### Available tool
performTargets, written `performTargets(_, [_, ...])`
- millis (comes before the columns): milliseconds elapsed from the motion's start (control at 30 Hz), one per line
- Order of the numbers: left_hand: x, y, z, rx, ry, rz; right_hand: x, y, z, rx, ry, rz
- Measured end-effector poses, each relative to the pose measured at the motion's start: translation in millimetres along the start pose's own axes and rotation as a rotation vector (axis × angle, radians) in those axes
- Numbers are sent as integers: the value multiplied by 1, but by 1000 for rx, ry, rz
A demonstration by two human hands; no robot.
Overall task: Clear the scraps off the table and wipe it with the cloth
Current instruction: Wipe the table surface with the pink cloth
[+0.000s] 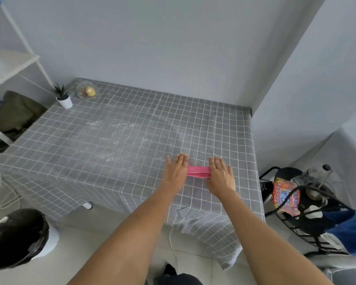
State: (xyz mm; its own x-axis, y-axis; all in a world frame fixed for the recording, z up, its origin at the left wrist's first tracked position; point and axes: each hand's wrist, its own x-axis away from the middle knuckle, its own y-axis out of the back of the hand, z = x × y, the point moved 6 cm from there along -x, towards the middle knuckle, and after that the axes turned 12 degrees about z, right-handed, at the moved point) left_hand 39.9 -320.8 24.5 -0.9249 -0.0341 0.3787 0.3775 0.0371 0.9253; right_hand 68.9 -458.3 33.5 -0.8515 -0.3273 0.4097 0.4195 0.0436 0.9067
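Note:
A pink cloth (198, 171), folded into a narrow strip, lies on the grey checked tablecloth of the table (111, 140) near its front right. My left hand (176, 171) presses flat on the cloth's left end with fingers extended. My right hand (221, 175) presses flat on its right end, so only the middle of the cloth shows. Pale smears and fine white crumbs (115, 128) streak the table's middle.
A small potted plant (63, 97) and a clear glass dish with something yellow (87, 91) stand at the far left corner. A black-lined bin (17, 237) sits on the floor at left. A white shelf (12, 64) is at left, a cluttered black chair (296, 198) at right.

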Motion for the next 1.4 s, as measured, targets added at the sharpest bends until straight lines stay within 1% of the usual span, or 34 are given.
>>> performTargets(233, [12,33,91,13,127,-62,-32,40,88,34,148,-41])
performTargets(300, [18,38,122,36,160,-98,-42,44,119,47,192,-41])
performTargets(500, [25,40,215,78,232,-129,-73,47,209,47,276,-30])
performTargets(667, [12,34,300,74,223,-69,-111,46,286,37,289,0])
performTargets(733, [4,33,332,66,199,-35,-126,46,313,26,278,19])
performTargets(833, [-13,39,372,34,147,-36,-149,49,346,41,262,30])
performTargets(933, [-29,55,403,26,113,-36,-170,60,370,24,226,25])
performTargets(1033, [-45,77,428,47,83,-93,-189,76,390,-24,192,-13])
performTargets(1133, [-54,81,449,50,76,-105,-202,77,406,-50,157,-38])
performTargets(1233, [-54,63,462,17,61,-77,-202,58,418,-48,130,-21])
performTargets(1400, [-29,-7,471,-55,32,64,-181,-14,433,-24,132,158])
